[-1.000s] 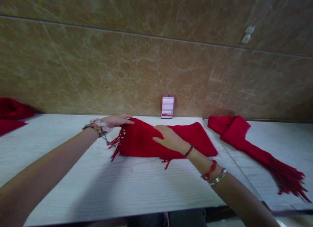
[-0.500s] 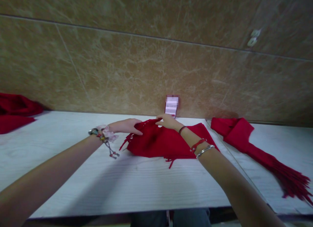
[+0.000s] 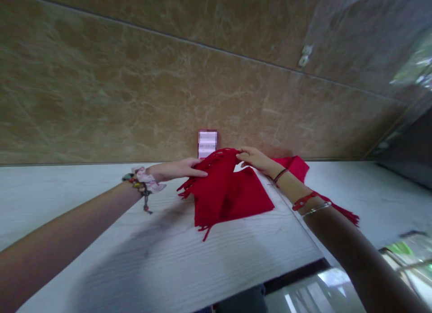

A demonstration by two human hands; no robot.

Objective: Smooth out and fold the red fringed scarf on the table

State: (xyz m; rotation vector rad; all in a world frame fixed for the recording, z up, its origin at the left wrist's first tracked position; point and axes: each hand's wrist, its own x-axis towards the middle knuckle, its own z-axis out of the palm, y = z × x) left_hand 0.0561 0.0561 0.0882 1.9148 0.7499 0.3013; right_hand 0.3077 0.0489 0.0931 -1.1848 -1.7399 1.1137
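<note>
A folded red fringed scarf [image 3: 216, 191] lies on the white wood-grain table [image 3: 175, 268], its upper edge lifted in a curve. My left hand [image 3: 184, 167] grips its left part near the fringe, the thumb on top and the other fingers partly hidden. With thumb and fingers pinched, my right hand [image 3: 254, 160] holds the raised upper corner. Loose strands hang at the left side and at the lower edge. The scarf's right part rests flat.
Behind the scarf, a phone [image 3: 207, 143] leans on the brown marble wall [image 3: 135, 92]. A second red scarf [image 3: 297, 168] lies to the right, partly behind my right arm. White sockets [image 3: 304, 55] are on the wall. Glass and metal surfaces show at lower right.
The view has turned to the right. My right hand has moved right and lifted the scarf's edge, drawing a flap up. My left hand still grips the left part.
</note>
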